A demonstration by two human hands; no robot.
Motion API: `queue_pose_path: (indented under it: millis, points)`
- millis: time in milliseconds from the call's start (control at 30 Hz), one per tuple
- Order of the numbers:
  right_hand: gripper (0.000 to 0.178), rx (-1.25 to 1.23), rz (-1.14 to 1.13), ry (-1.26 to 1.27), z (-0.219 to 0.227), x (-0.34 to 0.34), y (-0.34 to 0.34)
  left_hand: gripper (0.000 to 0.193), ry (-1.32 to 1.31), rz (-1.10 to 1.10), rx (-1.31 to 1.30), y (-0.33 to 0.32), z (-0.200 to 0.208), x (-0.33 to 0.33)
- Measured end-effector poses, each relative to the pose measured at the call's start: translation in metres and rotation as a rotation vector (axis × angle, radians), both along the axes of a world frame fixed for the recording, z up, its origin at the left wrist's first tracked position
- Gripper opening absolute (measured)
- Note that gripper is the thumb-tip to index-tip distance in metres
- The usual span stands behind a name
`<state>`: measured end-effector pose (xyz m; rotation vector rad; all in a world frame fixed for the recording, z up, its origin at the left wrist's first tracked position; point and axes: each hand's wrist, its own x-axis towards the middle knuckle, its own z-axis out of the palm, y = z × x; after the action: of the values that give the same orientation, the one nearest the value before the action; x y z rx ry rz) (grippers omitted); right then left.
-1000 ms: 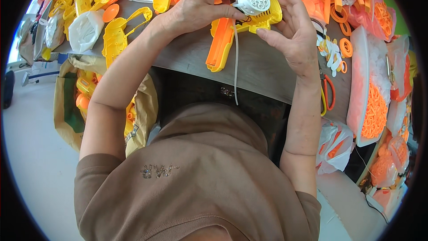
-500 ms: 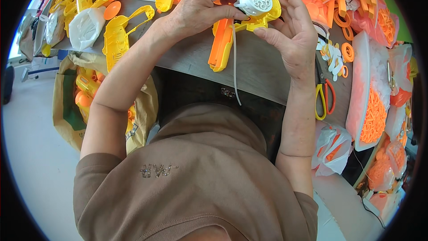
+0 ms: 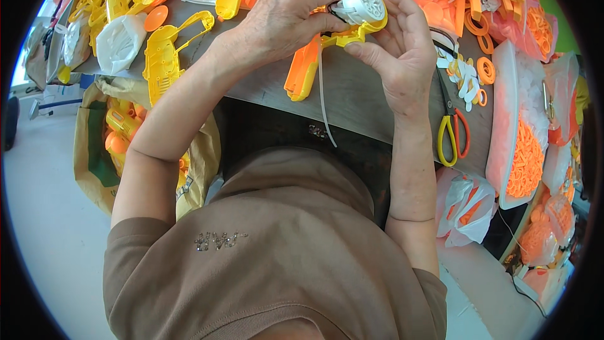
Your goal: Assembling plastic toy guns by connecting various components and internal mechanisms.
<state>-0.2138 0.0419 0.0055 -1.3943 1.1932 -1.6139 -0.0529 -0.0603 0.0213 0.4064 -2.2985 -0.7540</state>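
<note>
Over the table's front edge, both hands are at a toy bubble gun with a yellow shell and an orange strip in its grip. My left hand pinches the white round nozzle piece, which has several holes in its face. My right hand is closed round the yellow front ring, thumb below and fingers behind. The nozzle sits at that ring, tilted toward the right. A thin clear tube hangs from the gun past the table edge. Dark wires partly show by my left fingertips; the gun's inside is mostly hidden.
A yellow half shell and a white bag-lined tub lie left. Scissors, white pieces and orange rings are on the right, beside a long bin of orange parts. A paper bag of parts stands below left.
The white nozzle has turned, its face now pointing more to the right against the yellow ring. Hands and gun have shifted slightly left, and my right hand has closed in.
</note>
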Motion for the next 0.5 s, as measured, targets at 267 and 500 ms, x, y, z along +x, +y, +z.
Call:
queue_pose_path:
  millis: [267,500]
  points:
    - [0.076,0.259,-0.039,0.185,-0.031,-0.044,0.021,0.026,-0.21,0.023,-0.368,0.003,-0.02,-0.041]
    - [0.067,0.242,-0.213,0.52,-0.028,-0.036,0.032,0.03,-0.217,0.007,-0.285,-0.005,-0.038,-0.043]
